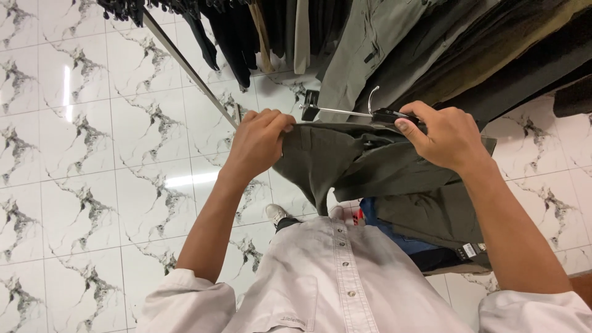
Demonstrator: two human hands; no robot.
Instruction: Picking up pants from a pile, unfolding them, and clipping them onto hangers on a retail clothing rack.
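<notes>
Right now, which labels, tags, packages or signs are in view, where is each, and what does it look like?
Small white rectangular tag with dark print: on the dark waistband at lower right, below the right hand.
White item with red marks: mostly hidden beneath the olive-green fabric garment; kind unclear.
No signs or screens.

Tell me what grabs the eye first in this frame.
Dead centre, two bare hands stretch an olive-green garment between them: the left hand grips its edge and the right hand pinches a black clip hanger at its top. Above them, a rack of dark clothes hangs along the top, over a glossy white marble-look tile floor on the left.
</notes>
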